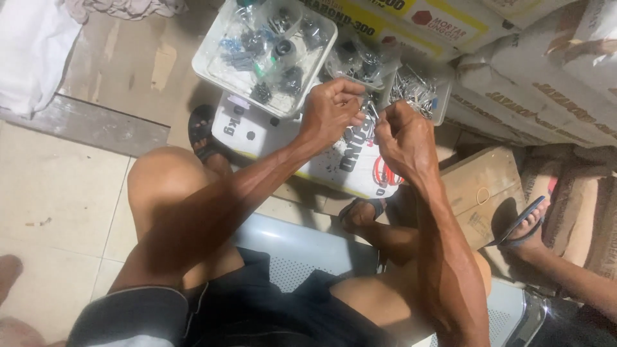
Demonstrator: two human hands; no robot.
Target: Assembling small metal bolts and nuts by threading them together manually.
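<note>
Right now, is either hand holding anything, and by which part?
Both hands, left hand and right hand, pinch small metal fasteners between their fingers; which end is gripped is too small to tell.

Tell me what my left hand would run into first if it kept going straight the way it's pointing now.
Your left hand points up and slightly right in the picture. Just past its fingertips lies a clear plastic bag of small dark parts; that looks like the first contact, though the bag may sit lower than the hand, so depth is uncertain.
</note>
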